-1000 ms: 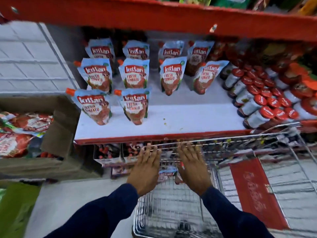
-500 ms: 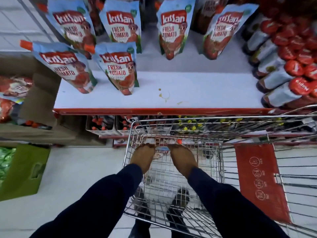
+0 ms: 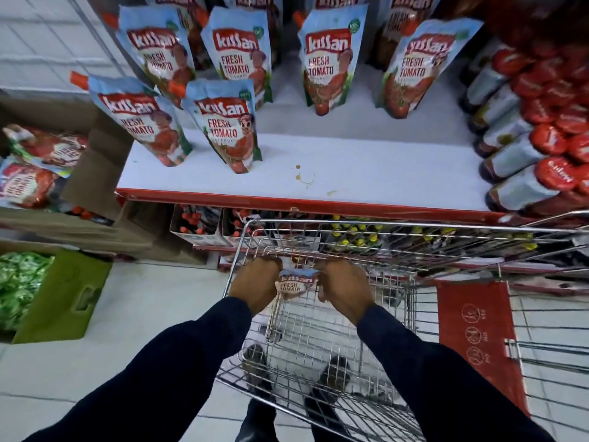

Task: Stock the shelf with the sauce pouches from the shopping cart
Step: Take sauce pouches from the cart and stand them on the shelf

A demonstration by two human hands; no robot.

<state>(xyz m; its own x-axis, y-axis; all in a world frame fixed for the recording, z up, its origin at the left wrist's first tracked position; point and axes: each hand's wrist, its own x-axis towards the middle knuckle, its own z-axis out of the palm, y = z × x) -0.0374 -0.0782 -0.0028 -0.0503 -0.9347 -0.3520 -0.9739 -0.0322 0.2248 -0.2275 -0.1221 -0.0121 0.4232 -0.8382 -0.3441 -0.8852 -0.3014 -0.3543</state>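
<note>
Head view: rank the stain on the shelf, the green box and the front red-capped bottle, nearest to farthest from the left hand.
From the left hand:
1. Stain on the shelf, ahead and slightly right.
2. Green box, on the floor to the left.
3. Front red-capped bottle, far right on the shelf.

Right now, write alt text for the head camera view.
Both hands, left hand and right hand, hold one sauce pouch inside a wire shopping cart. Ahead, more pouches stand on a white shelf beside red-capped bottles.
</note>
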